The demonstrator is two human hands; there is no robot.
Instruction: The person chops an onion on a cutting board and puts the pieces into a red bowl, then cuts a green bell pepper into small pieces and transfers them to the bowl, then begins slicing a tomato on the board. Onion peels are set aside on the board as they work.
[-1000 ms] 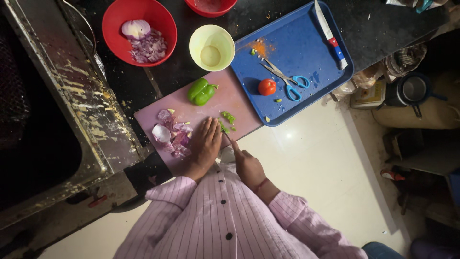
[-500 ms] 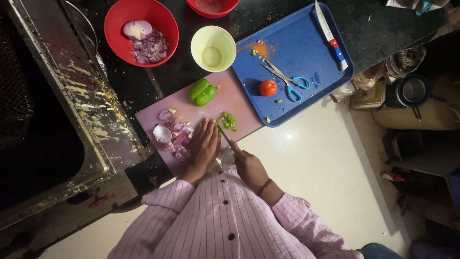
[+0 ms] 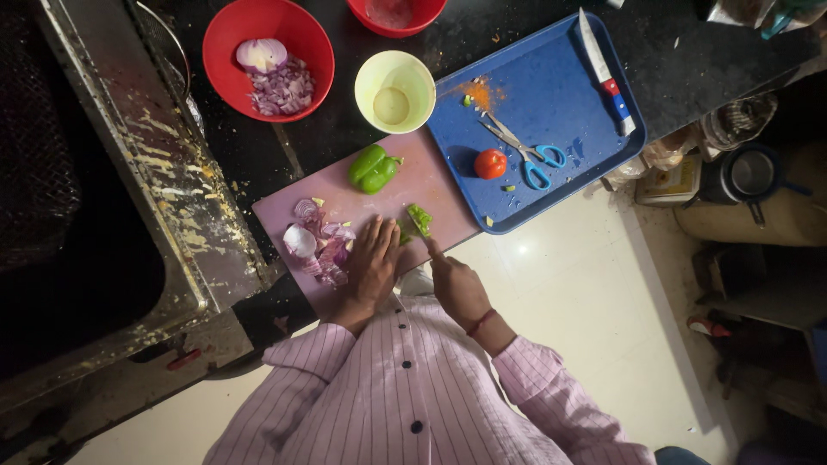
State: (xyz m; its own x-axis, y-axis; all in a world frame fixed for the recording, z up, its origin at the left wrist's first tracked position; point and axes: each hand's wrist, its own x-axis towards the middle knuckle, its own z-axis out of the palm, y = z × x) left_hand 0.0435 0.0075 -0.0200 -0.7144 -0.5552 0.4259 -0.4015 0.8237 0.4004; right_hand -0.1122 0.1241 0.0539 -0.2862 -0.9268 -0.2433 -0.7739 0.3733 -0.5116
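Your two hands work on green pepper pieces at the near edge of a pink cutting board.

Your left hand (image 3: 372, 263) lies flat and open, fingers spread on the cutting board (image 3: 431, 185), just beside the cut pepper pieces (image 3: 415, 222), which are bright green, small and ragged. Your right hand (image 3: 457, 288) is closed in a grip around a handle; the blade is too hidden to make out. Purple onion pieces (image 3: 317, 245) lie by your left hand. A whole green pepper (image 3: 372, 168) sits farther up the board. On the dark counter (image 3: 327, 142) rest a blue tray (image 3: 560, 95) holding scissors (image 3: 521, 151), a tomato (image 3: 490, 164) and a knife (image 3: 603, 73).
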